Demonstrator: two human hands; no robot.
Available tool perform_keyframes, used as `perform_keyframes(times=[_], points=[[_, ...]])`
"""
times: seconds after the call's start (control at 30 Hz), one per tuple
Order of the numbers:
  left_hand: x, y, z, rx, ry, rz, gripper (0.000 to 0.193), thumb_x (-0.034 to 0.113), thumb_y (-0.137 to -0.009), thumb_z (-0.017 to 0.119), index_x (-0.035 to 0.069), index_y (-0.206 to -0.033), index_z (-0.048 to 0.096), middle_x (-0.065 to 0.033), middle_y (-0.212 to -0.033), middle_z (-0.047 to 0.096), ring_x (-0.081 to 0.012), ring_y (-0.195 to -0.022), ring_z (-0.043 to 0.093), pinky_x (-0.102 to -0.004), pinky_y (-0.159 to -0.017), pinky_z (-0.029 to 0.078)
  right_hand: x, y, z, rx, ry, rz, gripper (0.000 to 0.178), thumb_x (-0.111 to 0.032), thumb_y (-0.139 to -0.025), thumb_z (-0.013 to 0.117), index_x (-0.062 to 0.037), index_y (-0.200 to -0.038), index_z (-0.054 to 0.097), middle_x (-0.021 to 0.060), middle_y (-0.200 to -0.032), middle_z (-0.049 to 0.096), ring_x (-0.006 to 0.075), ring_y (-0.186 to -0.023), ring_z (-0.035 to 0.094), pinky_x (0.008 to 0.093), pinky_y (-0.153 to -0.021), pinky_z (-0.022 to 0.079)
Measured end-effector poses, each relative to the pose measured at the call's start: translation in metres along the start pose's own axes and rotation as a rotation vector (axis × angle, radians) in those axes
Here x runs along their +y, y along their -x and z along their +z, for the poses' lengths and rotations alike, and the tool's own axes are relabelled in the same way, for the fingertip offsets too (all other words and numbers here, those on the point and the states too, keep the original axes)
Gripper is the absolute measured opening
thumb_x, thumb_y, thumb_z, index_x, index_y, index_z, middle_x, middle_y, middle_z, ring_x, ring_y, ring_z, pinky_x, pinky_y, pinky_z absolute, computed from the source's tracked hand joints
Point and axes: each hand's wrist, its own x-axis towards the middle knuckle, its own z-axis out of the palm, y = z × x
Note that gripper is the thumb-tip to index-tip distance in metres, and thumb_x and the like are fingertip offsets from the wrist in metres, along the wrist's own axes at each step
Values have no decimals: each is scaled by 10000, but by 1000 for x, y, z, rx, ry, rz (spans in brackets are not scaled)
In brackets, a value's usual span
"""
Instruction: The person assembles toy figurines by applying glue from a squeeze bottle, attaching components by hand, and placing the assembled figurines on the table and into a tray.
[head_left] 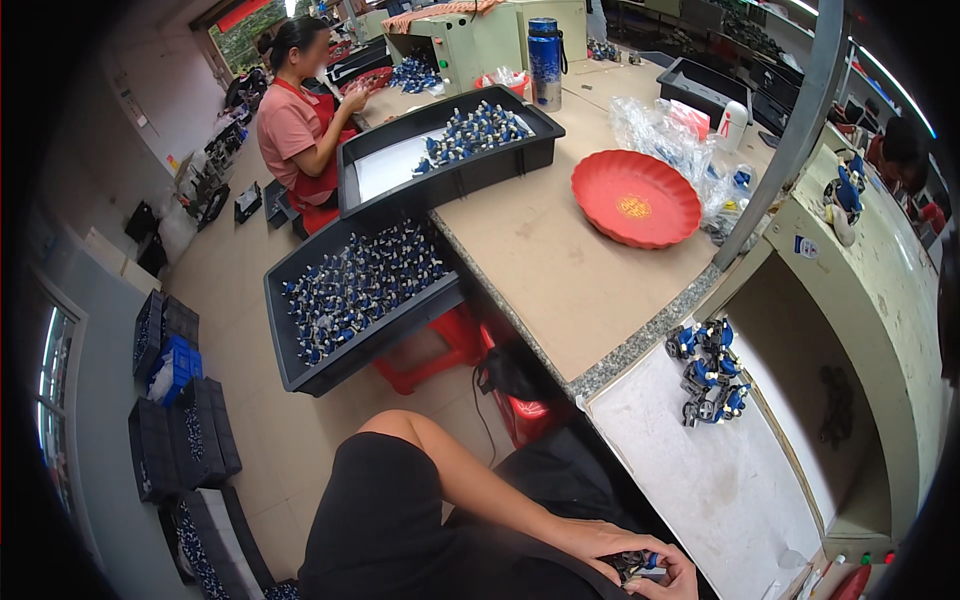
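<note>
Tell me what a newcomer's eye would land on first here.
The bright red plate on the tan worktable stands out most, right of centre. To its left, two black trays hold masses of small blue parts. At the bottom edge, the person's hand grips a few of those parts in the lap.

Red plate (635,197) — black trays (350,290) — blue-black parts (708,372)

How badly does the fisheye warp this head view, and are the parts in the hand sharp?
Head view: the table edge and grey post bow near the rim; corners vignette black; the small parts in the right hand sit at the lower edge, small and soft.
</note>
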Motion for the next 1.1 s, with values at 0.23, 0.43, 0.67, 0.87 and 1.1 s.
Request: perform_keyframes(times=[0.23,0.43,0.67,0.87,1.1], points=[[-3,-5,0,-20,-58,-1,717,255,-801,612,133,-1368,190,-117,-1315,372,-305,-1139,452,-392,-872,425,1,1,-4,-24,20,-117,416,19,-651,702,-10,-1032,537,61,-950,546,163,-869,553,279,-760,461],[1,-4,3,-56,-22,-53,701,196,-803,609,141,-1368,197,-108,-1328,360,-313,-1112,476,-389,-855,438,8,4,1,-15,-23,-120,435,29,-653,695,-6,-1060,547,57,-980,548,171,-905,550,276,-792,451],[-4,-2,13,-30,-28,44,707,102,-786,605,145,-1367,205,-98,-1325,372,-316,-1126,465,-397,-853,439,17,13,2,0,-79,-132,412,47,-674,673,-9,-1065,556,50,-1001,540,155,-912,548,271,-803,445],[-1,-1,9,-60,-69,7,698,78,-790,586,138,-1367,200,-141,-1259,427,-324,-1114,467,-396,-853,433,1,8,4,-44,-20,-58,338,32,-693,658,-22,-1012,560,35,-948,561,135,-888,550,254,-784,445],[3,-3,0,-83,-28,-94,687,145,-811,580,134,-1372,184,-149,-1249,430,-329,-1110,468,-399,-851,431,-9,0,5,-32,-40,-24,324,-10,-678,674,-20,-981,561,34,-940,570,131,-883,546,260,-790,431]])
